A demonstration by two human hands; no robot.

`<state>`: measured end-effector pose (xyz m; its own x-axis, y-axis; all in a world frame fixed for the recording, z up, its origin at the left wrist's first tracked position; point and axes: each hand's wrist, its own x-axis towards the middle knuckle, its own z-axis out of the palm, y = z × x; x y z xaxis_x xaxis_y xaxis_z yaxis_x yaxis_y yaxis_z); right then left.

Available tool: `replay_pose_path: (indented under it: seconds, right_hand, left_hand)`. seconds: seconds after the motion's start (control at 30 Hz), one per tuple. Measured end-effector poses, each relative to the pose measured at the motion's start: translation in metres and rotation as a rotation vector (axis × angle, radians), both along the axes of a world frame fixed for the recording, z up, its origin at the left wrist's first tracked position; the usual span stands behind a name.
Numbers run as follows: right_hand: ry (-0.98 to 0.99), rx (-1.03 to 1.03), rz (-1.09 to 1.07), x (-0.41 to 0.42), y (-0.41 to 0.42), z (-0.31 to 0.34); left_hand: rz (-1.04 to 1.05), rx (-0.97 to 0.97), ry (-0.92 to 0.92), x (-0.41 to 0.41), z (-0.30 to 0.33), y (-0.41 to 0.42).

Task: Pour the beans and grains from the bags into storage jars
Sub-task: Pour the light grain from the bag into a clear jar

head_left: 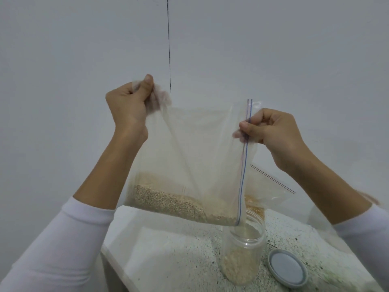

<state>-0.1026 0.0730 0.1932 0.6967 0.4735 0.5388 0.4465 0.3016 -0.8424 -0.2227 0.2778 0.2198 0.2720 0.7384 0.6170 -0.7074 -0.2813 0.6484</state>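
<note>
We hold the zip bag [195,148] up over the open jar [242,247], left hand [128,106] gripping its bottom corner, right hand [271,127] pinching the zipper edge. Grain [168,201] sits in the bag's low side, some already in jar. Lid [287,268] lies beside jar on the speckled counter [179,249].

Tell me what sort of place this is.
Probably a home kitchen or pantry corner: a speckled counter against a plain wall, with a jar, its lid and a zip bag of grain.
</note>
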Motion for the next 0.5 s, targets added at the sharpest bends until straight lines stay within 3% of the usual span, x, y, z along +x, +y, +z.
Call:
replay_pose_path:
  seconds: [0.5]
  right_hand:
    - [0.0,0.023,-0.052,0.0018,-0.0045,-0.0026]
  left_hand:
    - [-0.026,-0.049,-0.039,0.0006,-0.002,0.0087]
